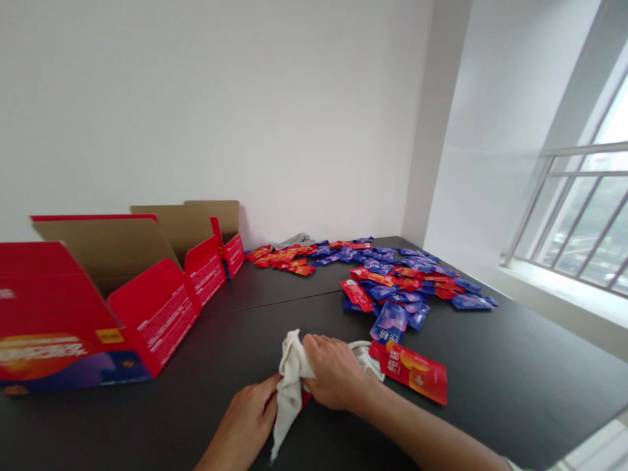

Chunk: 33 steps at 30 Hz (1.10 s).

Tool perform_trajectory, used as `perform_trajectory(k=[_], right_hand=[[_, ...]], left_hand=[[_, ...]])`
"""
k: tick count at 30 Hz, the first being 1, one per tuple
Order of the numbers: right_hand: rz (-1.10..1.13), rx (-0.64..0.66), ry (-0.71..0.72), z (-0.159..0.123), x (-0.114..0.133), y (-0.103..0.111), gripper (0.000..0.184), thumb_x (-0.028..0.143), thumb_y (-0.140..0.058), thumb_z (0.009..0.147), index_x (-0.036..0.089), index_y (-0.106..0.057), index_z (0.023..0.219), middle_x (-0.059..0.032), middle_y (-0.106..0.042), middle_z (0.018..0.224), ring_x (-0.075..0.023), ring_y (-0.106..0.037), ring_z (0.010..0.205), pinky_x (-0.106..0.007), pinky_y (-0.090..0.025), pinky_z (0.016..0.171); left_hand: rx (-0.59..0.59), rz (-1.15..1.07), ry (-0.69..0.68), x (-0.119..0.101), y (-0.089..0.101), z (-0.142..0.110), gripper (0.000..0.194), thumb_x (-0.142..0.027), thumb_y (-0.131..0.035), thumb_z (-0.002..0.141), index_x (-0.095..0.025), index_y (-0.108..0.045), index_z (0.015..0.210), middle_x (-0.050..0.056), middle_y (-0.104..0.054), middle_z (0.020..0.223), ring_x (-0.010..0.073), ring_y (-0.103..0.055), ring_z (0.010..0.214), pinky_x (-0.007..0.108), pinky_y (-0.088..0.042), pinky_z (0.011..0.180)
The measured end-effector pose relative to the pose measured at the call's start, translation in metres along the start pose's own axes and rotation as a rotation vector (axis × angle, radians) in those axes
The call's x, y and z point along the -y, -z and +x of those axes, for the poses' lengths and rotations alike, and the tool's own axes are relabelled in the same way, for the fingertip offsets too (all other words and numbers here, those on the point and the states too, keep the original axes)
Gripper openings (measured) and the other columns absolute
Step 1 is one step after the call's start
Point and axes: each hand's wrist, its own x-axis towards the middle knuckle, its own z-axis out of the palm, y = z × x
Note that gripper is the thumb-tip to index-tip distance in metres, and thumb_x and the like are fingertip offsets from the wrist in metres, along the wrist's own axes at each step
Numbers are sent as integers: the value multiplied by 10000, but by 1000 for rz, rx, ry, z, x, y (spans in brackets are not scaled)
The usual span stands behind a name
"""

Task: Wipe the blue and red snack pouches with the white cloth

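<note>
A white cloth (292,373) is bunched between my hands above the dark table. My right hand (333,371) is closed on this cloth, its fingers curled over it. Just below, a sliver of a red pouch (306,397) shows; the cloth and my right hand cover most of it. My left hand (251,411) is closed at the left side of the cloth, its fingertips partly hidden, and seems to pinch the pouch there. Beside my right wrist lie more white fabric (366,358) and a flat red pouch (417,373), with a blue pouch (390,322) behind it.
Several open red cardboard boxes (161,320) stand in a row on the left, flaps up. Red and blue pouches (407,278) lie heaped across the back and right of the black table (255,320). A grey cloth (294,241) rests by the wall. A railing (579,163) and window are at right.
</note>
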Motion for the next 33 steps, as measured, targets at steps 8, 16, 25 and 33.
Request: perform_trajectory(k=[8,16,25,33], right_hand=[[8,11,-62,1,-4,2,288,272,-585,757,179,-483,1010,-86,-631,1014,-267,-608,926,-345,-453,766],[-31,8,-213,1,-6,4,265,222,-560,770,179,-487,1021,-97,-634,1024,-278,-613,930,-354,-444,756],[-5,33,-117,-2,-2,4,282,257,-583,761,187,-495,1020,-80,-639,1012,-275,-614,926,-343,-437,750],[102,-61,-443,1,-44,24,182,269,-523,855,175,-494,1008,-85,-639,994,-249,-614,913,-297,-390,700]], left_hand=[[-30,11,-4,-1,0,-1,291,-231,-367,862,-251,-646,780,19,-719,738,202,-688,730,237,-469,664],[10,47,-8,2,-4,0,340,-283,-305,921,-237,-608,773,29,-683,708,201,-660,702,247,-437,640],[-11,34,-24,3,-6,0,308,-276,-317,919,-239,-594,787,38,-705,769,206,-675,752,251,-437,664],[-391,-37,94,12,21,-2,360,-443,-357,932,-232,-516,687,-38,-594,547,148,-593,517,231,-396,549]])
